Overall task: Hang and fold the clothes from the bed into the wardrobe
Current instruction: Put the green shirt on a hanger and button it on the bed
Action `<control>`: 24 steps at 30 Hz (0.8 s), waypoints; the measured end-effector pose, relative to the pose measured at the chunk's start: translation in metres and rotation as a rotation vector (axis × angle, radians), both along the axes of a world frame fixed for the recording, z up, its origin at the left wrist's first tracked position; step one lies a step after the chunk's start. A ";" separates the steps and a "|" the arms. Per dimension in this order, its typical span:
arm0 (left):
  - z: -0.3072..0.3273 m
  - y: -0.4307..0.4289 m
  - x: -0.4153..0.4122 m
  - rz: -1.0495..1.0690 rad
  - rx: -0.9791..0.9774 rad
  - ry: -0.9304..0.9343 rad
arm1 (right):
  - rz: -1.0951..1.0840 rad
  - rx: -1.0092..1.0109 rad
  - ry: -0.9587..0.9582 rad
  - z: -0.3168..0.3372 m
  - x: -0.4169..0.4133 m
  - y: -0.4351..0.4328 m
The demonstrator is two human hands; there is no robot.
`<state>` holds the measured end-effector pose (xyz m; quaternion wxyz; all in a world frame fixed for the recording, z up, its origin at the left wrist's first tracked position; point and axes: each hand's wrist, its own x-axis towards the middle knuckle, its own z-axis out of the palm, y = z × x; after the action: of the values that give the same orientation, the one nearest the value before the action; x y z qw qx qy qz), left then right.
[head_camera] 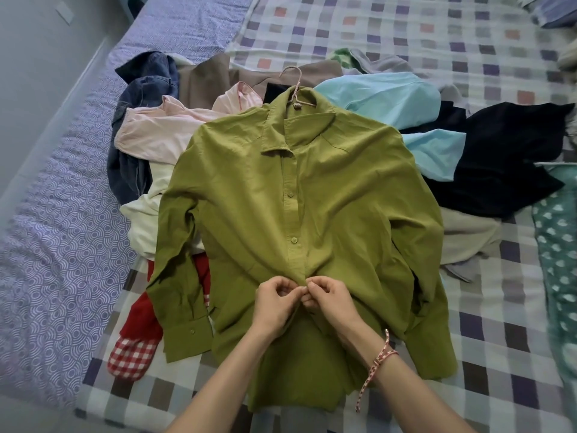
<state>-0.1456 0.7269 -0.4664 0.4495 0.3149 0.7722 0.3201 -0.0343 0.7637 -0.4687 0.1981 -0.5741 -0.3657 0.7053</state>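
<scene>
**While pinched at the placket: green shirt on hanger, laid on bed**

Where it lies flat and front up at the near middle of the checked bed cover (468, 42), the green shirt (312, 198) has its collar pointing far and its hem near, with both sleeves down along its sides.

- Hanger (295, 89): pale, inside the shirt's neck, hook sticking out past the collar at the far end.
- Left hand (274, 303): fingers curled, pinching the shirt's front placket low down, below two visible buttons.
- Right hand (327, 300): fingers curled, pinching the same placket, fingertips touching those of the left hand. A red-and-white cord bracelet (382, 357) sits on the wrist.
- Pile under and behind the shirt:
  - left: pink garment (165, 132), denim garment (146, 79), white garment (143, 223)
  - near left: red garment (140, 323) with a gingham cuff
  - far: brown garment (206, 79)
  - right: light blue garment (384, 101), black garment (505, 160), beige garment (465, 235)
- Teal spotted cloth (555, 245): at the right edge.
- Purple patterned sheet (46, 245): along the left side of the bed.
</scene>
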 end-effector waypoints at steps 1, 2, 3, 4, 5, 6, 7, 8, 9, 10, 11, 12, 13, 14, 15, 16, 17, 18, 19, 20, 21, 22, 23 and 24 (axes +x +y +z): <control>-0.001 0.000 0.001 -0.003 0.014 0.044 | -0.008 0.013 -0.025 0.000 -0.003 0.000; -0.001 0.000 0.002 -0.005 0.031 0.084 | -0.020 0.036 -0.063 0.000 -0.005 -0.001; -0.002 0.000 0.004 -0.008 0.050 0.120 | -0.038 0.064 -0.110 -0.001 -0.008 -0.001; -0.002 0.001 0.006 -0.015 0.070 0.160 | -0.061 0.087 -0.159 -0.002 -0.010 0.000; -0.002 0.002 0.007 -0.023 0.092 0.198 | -0.086 0.102 -0.203 -0.002 -0.013 0.000; -0.003 0.002 0.008 -0.027 0.113 0.228 | -0.104 0.115 -0.248 -0.003 -0.015 0.001; -0.004 0.003 0.009 -0.029 0.127 0.245 | -0.118 0.127 -0.292 -0.003 -0.017 0.002; -0.005 0.003 0.009 -0.030 0.139 0.251 | -0.132 0.135 -0.333 -0.003 -0.019 0.002; -0.005 0.004 0.010 -0.028 0.146 0.252 | -0.146 0.144 -0.360 -0.003 -0.020 0.003; -0.006 0.004 0.010 -0.021 0.151 0.247 | -0.150 0.155 -0.377 -0.003 -0.021 0.003; -0.007 0.004 0.011 -0.010 0.154 0.237 | -0.140 0.165 -0.387 -0.004 -0.021 0.003; -0.007 0.004 0.010 0.002 0.155 0.222 | -0.123 0.171 -0.388 -0.004 -0.020 0.004; -0.007 0.003 0.009 0.012 0.154 0.201 | -0.110 0.168 -0.376 -0.005 -0.020 0.004; -0.006 0.002 0.008 0.020 0.155 0.176 | -0.107 0.156 -0.351 -0.006 -0.018 0.005; -0.006 0.002 0.007 0.022 0.156 0.159 | -0.111 0.139 -0.318 -0.006 -0.018 0.007; -0.005 0.002 0.005 0.017 0.155 0.153 | -0.114 0.123 -0.290 -0.006 -0.017 0.007; -0.004 0.003 0.003 0.004 0.147 0.158 | -0.112 0.111 -0.273 -0.006 -0.017 0.007; -0.005 0.004 0.001 -0.016 0.136 0.171 | -0.107 0.099 -0.265 -0.007 -0.017 0.006; -0.005 0.005 -0.001 -0.042 0.124 0.190 | -0.109 0.082 -0.251 -0.008 -0.018 0.005; -0.006 0.007 -0.004 -0.079 0.116 0.219 | -0.119 0.058 -0.230 -0.007 -0.019 0.005; -0.008 0.008 -0.006 -0.126 0.111 0.254 | -0.140 0.025 -0.198 -0.006 -0.019 0.004; -0.009 0.009 -0.008 -0.176 0.115 0.287 | -0.176 -0.015 -0.158 -0.005 -0.020 0.005; -0.009 0.009 -0.009 -0.218 0.126 0.311 | -0.226 -0.061 -0.114 -0.003 -0.021 0.005; -0.009 0.008 -0.010 -0.244 0.145 0.324 | -0.280 -0.111 -0.072 0.000 -0.023 0.006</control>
<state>-0.1553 0.7354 -0.4759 0.3313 0.4849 0.7655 0.2631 -0.0569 0.7697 -0.4689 0.2490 -0.6546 -0.2494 0.6688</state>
